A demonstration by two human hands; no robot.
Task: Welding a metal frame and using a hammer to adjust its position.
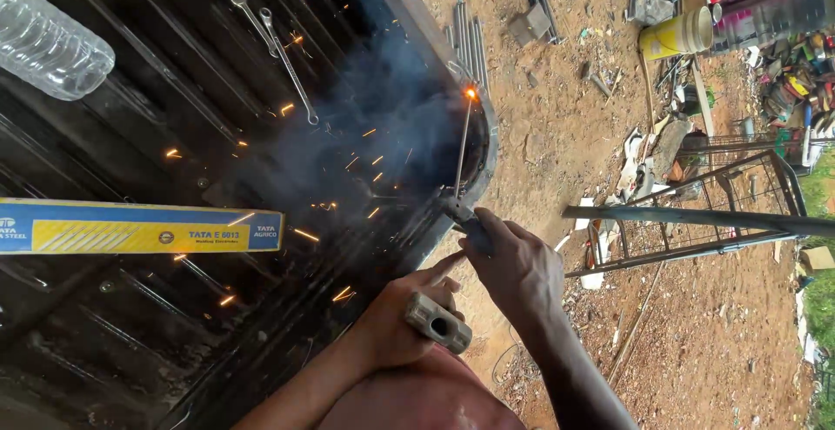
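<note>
While the right hand [513, 265] is gripping the electrode holder [465, 221], its welding rod [463, 147] is sparking against the curved rim [487, 147] of the black ribbed metal bed [130, 152]; the left hand [404, 321] is clutching a hammer [437, 322], with two spanners [278, 47] and a blue-and-yellow box [139, 226] lying farther in.

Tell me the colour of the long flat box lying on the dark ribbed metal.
The box is blue with a yellow panel, seen in the head view.
</note>
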